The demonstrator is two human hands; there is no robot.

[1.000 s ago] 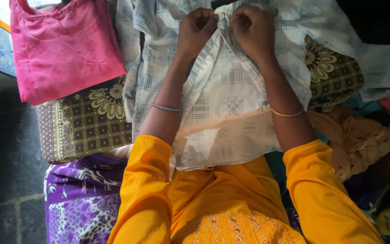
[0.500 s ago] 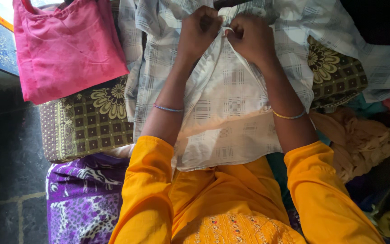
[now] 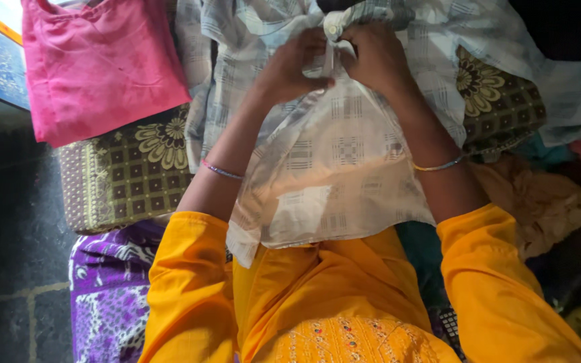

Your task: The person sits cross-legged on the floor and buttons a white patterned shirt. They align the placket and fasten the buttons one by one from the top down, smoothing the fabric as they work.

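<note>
Scanning from the left, we list what lies under our hands:
Floor [image 3: 8,222]: dark stone, at the far left edge.
Pink top [image 3: 99,64]: spread flat at upper left, overlapping the patterned cloth below it.
Olive cloth [image 3: 126,178]: checked, with flower prints, lying under the pink top and the shirt.
Purple cloth [image 3: 105,296]: printed, at lower left beside our yellow sleeve [image 3: 183,289].
Left hand [image 3: 290,67]: fingers curled and pressed together, pinching the shirt's front edge; a thin bangle sits on the wrist.
Checked shirt [image 3: 337,175]: pale, hanging from both hands towards our lap, its upper part spread over the olive cloth.
Right hand [image 3: 378,57]: closed, pinching the same edge just beside a small button, almost touching the left hand.
Clothes heap [image 3: 546,202]: tan, teal and pink pieces bunched at the right.
</note>
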